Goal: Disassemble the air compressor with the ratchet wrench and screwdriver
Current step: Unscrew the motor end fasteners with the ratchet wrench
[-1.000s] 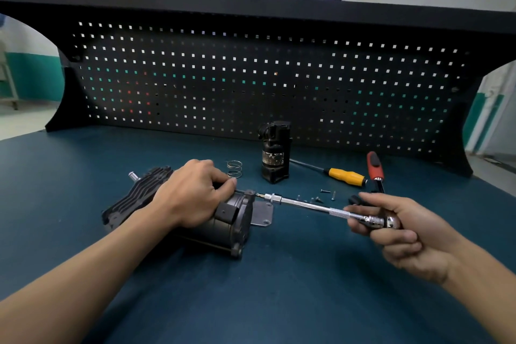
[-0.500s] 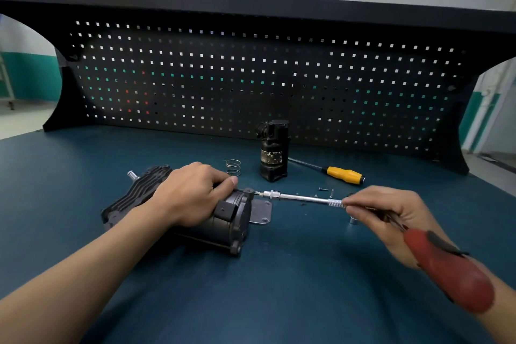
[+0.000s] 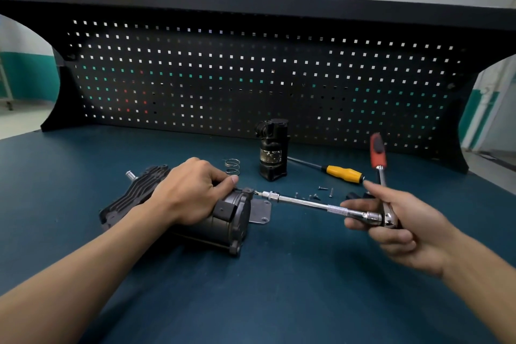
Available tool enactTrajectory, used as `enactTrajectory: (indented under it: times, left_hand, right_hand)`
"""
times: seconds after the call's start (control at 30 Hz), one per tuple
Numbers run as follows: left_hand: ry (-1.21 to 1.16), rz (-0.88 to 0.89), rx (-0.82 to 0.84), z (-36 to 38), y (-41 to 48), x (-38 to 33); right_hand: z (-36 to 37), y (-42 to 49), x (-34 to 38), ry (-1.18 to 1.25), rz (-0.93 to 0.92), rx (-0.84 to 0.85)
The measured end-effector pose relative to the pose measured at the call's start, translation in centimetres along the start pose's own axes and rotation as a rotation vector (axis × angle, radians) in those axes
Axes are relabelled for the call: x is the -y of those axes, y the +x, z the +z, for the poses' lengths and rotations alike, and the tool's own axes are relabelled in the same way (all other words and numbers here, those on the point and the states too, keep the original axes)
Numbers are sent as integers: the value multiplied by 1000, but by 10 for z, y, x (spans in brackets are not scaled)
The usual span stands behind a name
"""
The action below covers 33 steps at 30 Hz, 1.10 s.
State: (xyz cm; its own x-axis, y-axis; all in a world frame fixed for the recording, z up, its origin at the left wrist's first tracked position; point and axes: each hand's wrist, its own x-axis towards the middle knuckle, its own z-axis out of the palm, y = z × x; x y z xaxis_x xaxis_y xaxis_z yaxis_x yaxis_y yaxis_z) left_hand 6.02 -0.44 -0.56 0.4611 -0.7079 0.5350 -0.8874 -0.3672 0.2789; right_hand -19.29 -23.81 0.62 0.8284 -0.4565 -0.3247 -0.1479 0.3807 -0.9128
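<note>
1. The left hand [image 3: 192, 190] grips the compressor [image 3: 223, 220], which lies on its side on the counter [image 3: 279, 288].
2. The right hand [image 3: 396, 220] holds the ratchet [image 3: 310, 203] at its head, tip at the compressor's end.
3. The screwdriver [image 3: 343, 173] lies behind, beside screws [image 3: 321, 194].

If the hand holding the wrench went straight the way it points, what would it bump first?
The right hand would likely hit the air compressor, at the ratchet wrench tip; depth is unclear.
</note>
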Motion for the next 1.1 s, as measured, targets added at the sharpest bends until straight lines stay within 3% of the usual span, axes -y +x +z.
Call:
enactTrajectory:
  times: [0.17,0.27,0.37,0.5,0.57,0.63,0.7,0.83,1.0,1.1]
  left_hand:
    - [13,-8,17,0,0,0]
    - [18,-4,75,-1,1,2]
    - [111,-1,165,-4,-1,0]
    - [112,-4,144,-3,-2,-1]
    - [91,-17,84,-2,-2,-1]
    - [70,-22,36,0,-2,-1]
    - [52,-13,21,0,-2,0]
    - [23,-4,12,-1,0,-3]
    - [22,-15,-4,0,0,-1]
    - [37,-27,-12,1,0,2]
  right_hand:
    - [1,-2,3,150,125,92]
    - [4,-7,0,-43,5,43]
    - [6,-9,-7,-447,-338,-54]
    - [-5,1,-12,-969,-959,-148]
    - [-7,8,-16,-1040,-1188,-113]
    - [-7,12,-18,-1038,-1251,-111]
    - [-6,11,-19,-953,-1158,-141]
    - [0,3,-17,-780,-763,-162]
    - [4,1,-9,-346,-292,-130]
    - [2,3,-5,-154,-104,-74]
